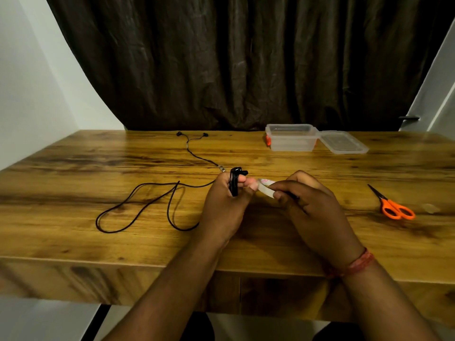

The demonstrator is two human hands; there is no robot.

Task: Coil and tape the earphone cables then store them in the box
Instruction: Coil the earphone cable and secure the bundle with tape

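Right at the middle of the wooden table [73, 166], seen from the head camera, both hands meet just above the surface. The left hand [222, 203] has its fingers curled, and a tight black coil of earphone cable [234, 182] is wound around them, the loops standing upright across the knuckles. Its thumb and fingertips also pinch one end of a short strip of pale tape [266, 187]. The right hand [310, 205] pinches the other end of that strip between thumb and forefinger, with the remaining fingers folded under the palm; a red thread band [357, 264] circles its wrist. The strip spans the small gap between the two hands, close beside the coil; whether it touches the coil cannot be told. From the coil, the loose part of the cable [138, 207] trails to the left and lies in wide open loops on the wood. A second earphone set [192, 141] lies uncoiled farther back, its two earbuds near the rear edge and its plug end reaching toward the left hand. At the back right stands a clear plastic box [290, 137], open, with its lid [343, 142] lying flat just beside it. Orange-handled scissors [394, 205] rest well to the right of the hands. A dark curtain [246, 57] hangs behind the table.
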